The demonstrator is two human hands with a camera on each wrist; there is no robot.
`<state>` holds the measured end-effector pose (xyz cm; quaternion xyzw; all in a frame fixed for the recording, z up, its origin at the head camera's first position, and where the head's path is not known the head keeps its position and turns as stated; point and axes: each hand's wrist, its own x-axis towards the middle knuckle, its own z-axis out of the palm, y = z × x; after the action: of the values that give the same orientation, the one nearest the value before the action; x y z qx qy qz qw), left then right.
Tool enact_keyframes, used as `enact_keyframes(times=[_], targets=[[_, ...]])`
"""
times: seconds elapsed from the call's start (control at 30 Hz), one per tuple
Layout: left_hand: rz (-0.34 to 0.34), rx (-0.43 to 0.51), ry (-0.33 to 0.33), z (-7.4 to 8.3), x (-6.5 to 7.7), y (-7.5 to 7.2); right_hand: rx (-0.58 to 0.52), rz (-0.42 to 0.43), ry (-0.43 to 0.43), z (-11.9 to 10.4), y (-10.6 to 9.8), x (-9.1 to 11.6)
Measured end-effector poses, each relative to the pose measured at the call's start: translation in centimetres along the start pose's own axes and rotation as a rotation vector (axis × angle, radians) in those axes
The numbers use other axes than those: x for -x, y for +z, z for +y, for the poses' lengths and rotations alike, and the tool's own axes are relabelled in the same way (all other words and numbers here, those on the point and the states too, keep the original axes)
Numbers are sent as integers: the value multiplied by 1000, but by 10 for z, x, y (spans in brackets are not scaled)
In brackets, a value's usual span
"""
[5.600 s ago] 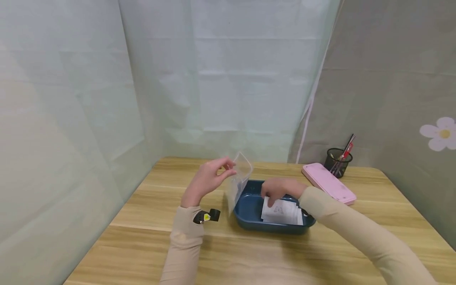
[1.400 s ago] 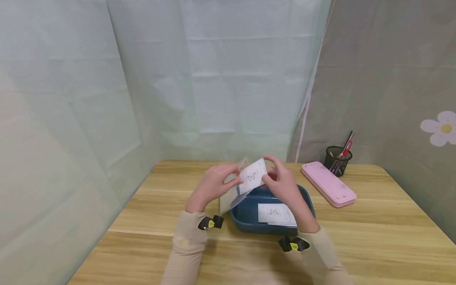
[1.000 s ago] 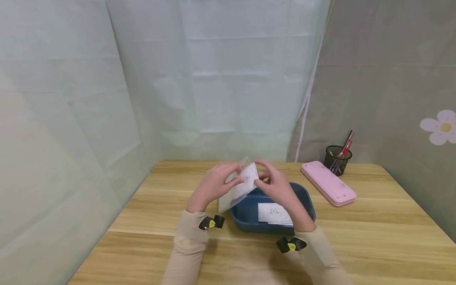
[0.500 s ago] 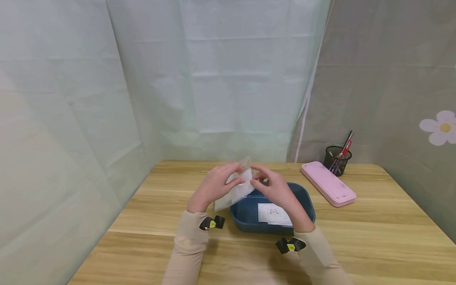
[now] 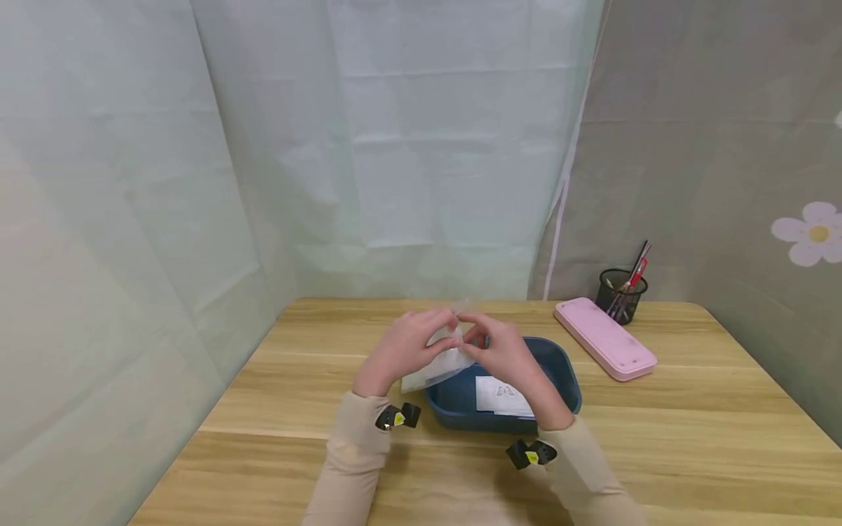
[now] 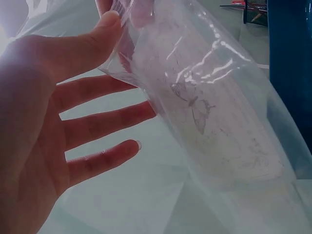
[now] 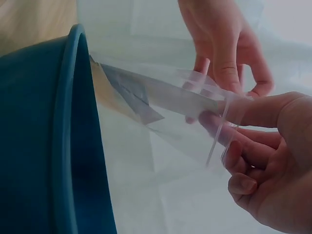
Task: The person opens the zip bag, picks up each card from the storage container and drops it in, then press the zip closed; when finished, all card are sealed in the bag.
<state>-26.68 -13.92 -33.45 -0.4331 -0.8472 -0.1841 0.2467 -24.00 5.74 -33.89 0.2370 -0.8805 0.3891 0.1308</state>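
Observation:
My left hand (image 5: 409,347) pinches the edge of a clear plastic bag (image 5: 427,375) near its mouth, with thumb and forefinger; its other fingers stay loosely extended in the left wrist view. In the right wrist view, the thumb and forefinger of my right hand (image 7: 265,180) reach into the bag's mouth and pinch the end of a white packet (image 7: 183,100) lying inside. A butterfly print (image 6: 192,103) shows through the plastic. Below the hands stands a dark blue tray (image 5: 460,420), holding a small pile of white butterfly-printed packets (image 5: 503,397), partly hidden by my right wrist.
A pink case (image 5: 605,339) lies on the wooden table (image 5: 276,438) to the right of the tray. Behind it stands a black mesh pen cup (image 5: 618,298) with several pens. Pale cloth curtains (image 5: 421,161) hang round the table's back and sides.
My right hand picked a packet from the tray, brought it up to the bag, and moved left, sliding it inside. My left hand kept hold of the bag, lately shifting slightly right.

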Motion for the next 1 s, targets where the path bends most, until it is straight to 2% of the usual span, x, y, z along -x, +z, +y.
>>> enact_keyframes(times=[0.3,0.57,0.8,1.0], targets=[[19,-20,-8,3,0,0,-31,40,85,1,5,-3],[46,-34,5,4,-3,-4,-44,87,98,2,8,-4],[50,-9,14,4,-3,-5,-56,60,112,0,8,-3],[55,-37,28,5,-3,-4,-4,-13,76,2,6,-2]])
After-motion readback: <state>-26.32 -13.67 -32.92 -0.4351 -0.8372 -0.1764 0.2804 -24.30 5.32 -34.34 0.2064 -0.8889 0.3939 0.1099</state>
